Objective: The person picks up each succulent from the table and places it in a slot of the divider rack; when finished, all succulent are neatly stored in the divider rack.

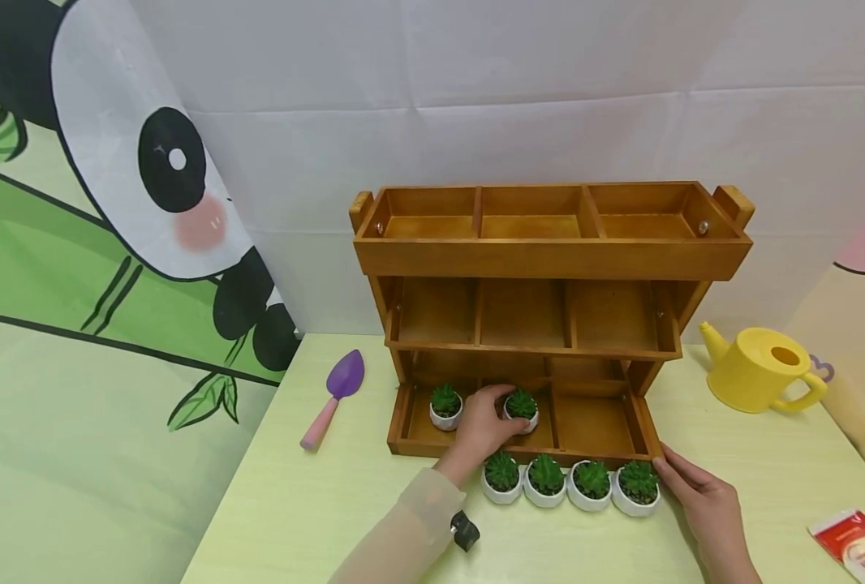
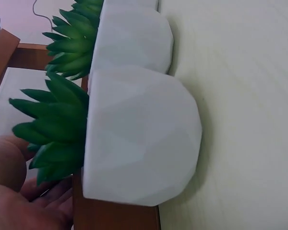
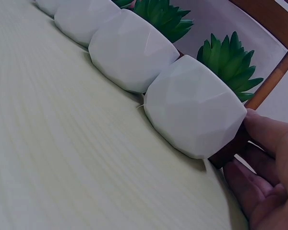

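A three-tier wooden shelf [image 1: 549, 259] stands on the table. In its bottom tier, my left hand [image 1: 482, 423] grips a small potted succulent [image 1: 522, 405] by its white pot, at the middle compartment. Left of that hand, another potted succulent [image 1: 445, 407] sits in the left compartment. Several more white pots with green succulents, among them a left-end pot [image 2: 139, 139] and a right-end pot [image 3: 194, 108], stand in a row before the shelf. My right hand [image 1: 706, 503] holds the shelf's front right corner between thumb and fingers, the thumb close beside the right-end pot.
A purple trowel with a pink handle [image 1: 320, 422] lies left of the shelf. On the right stand a yellow watering can [image 1: 754, 373] and, nearer the front, a red and white packet [image 1: 863, 547]. A printed cloth [image 1: 476, 81] hangs behind the table.
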